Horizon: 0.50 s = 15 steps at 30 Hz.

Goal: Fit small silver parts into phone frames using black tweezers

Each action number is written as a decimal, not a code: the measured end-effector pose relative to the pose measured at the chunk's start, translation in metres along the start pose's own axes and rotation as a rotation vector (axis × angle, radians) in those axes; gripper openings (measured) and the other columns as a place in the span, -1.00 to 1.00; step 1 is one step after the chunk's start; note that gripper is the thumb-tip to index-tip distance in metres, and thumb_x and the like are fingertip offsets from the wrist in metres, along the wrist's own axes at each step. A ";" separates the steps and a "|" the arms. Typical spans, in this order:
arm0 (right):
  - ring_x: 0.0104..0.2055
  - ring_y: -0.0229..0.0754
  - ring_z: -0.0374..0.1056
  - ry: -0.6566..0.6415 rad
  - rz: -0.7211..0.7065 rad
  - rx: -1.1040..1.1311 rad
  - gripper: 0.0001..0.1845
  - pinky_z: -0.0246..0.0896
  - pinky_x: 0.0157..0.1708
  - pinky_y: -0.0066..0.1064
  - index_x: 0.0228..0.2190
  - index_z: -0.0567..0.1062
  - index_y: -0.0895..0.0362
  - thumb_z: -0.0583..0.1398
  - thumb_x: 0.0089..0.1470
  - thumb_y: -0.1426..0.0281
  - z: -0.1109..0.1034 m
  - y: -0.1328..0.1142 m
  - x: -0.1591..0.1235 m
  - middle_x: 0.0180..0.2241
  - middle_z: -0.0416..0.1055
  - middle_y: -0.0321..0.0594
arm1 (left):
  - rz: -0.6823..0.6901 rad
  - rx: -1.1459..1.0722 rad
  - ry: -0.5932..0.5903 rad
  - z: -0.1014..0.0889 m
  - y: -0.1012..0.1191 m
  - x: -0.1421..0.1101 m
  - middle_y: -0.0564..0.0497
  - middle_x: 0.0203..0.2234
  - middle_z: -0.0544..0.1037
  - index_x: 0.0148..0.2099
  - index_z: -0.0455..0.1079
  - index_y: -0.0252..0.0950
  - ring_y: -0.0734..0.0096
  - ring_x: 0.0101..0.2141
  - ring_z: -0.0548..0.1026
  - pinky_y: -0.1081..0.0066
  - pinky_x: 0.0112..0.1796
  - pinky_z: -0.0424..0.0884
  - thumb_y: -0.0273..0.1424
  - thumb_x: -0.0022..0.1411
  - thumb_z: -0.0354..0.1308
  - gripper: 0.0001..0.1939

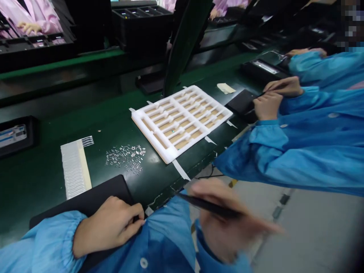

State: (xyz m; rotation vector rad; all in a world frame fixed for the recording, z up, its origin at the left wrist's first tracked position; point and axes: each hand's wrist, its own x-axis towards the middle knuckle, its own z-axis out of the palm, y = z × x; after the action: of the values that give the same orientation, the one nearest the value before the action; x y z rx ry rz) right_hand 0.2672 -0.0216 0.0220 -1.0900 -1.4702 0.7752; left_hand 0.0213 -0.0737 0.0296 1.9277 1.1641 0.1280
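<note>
My left hand (109, 225) rests curled on a black flat pad (93, 197) at the near edge of the green bench, its fingertips pinched at the pad's right corner. My right hand (227, 223) hangs off the bench edge, smeared by motion, fingers closed round thin black tweezers (207, 206) that point left. A heap of small shiny metal parts (126, 157) lies just beyond the pad. A white strip of parts (74, 168) lies to the left of the heap.
A white foam tray (182, 121) with tan slots sits mid-bench, taped down. To the right a co-worker in blue sleeves has both hands (273, 98) on a black device. Black trays (142, 22) stand behind; another person in pink works far left. A dark post (182, 49) rises behind the tray.
</note>
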 end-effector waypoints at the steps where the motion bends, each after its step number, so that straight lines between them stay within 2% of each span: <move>1: -0.41 -0.15 0.51 -0.020 0.023 0.050 -0.60 0.50 -0.46 -0.32 -0.13 0.65 0.04 0.08 0.51 0.13 0.012 0.003 0.003 -0.34 0.58 -0.18 | 0.005 -0.008 0.006 0.001 -0.002 0.000 0.16 -0.43 0.65 -0.06 0.46 -0.12 0.42 -0.45 0.59 0.44 -0.36 0.28 -0.30 0.51 0.05 -0.84; 3: -0.52 -0.16 0.48 -0.108 0.087 0.129 -0.58 0.45 -0.54 -0.34 -0.18 0.68 0.05 0.09 0.50 0.13 0.038 0.014 0.013 -0.50 0.54 -0.23 | 0.009 -0.018 0.020 0.001 -0.005 0.001 0.16 -0.42 0.66 -0.05 0.46 -0.12 0.41 -0.44 0.60 0.44 -0.37 0.27 -0.31 0.50 0.06 -0.85; 5: -0.46 -0.15 0.55 -0.226 0.137 0.111 -0.75 0.55 -0.40 -0.31 -0.16 0.68 0.07 0.28 0.37 0.18 0.060 0.028 0.026 -0.45 0.60 -0.23 | 0.011 -0.019 0.033 0.001 -0.007 0.002 0.15 -0.43 0.65 -0.07 0.46 -0.14 0.41 -0.45 0.59 0.43 -0.39 0.24 -0.31 0.51 0.06 -0.85; 7: -0.44 -0.14 0.58 -0.267 0.160 0.081 -0.79 0.59 -0.34 -0.29 -0.18 0.67 0.10 0.39 0.25 0.22 0.075 0.043 0.038 -0.41 0.64 -0.20 | 0.008 -0.012 0.026 0.002 -0.008 0.003 0.15 -0.43 0.64 -0.11 0.45 -0.15 0.40 -0.46 0.57 0.42 -0.41 0.21 -0.30 0.52 0.04 -0.83; 11: -0.37 -0.12 0.63 -0.388 0.200 0.111 -0.79 0.63 -0.27 -0.29 -0.15 0.68 0.11 0.40 0.22 0.27 0.083 0.062 0.051 -0.33 0.67 -0.17 | -0.013 0.029 -0.009 0.002 -0.008 0.004 0.13 -0.44 0.61 -0.12 0.43 -0.16 0.34 -0.44 0.57 0.40 -0.42 0.19 -0.30 0.53 0.02 -0.82; 15: -0.38 -0.17 0.61 -0.453 0.172 0.139 -0.83 0.62 -0.29 -0.33 -0.13 0.70 0.08 0.39 0.24 0.32 0.081 0.066 0.054 -0.27 0.68 -0.17 | -0.048 0.018 -0.045 0.001 -0.008 0.006 0.11 -0.43 0.60 -0.10 0.43 -0.15 0.32 -0.42 0.58 0.39 -0.39 0.22 -0.28 0.54 -0.01 -0.79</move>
State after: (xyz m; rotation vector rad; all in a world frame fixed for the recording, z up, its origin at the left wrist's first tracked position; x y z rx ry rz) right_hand 0.2026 0.0600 -0.0330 -0.9825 -1.6773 1.2910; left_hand 0.0194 -0.0685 0.0214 1.9071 1.1837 0.0482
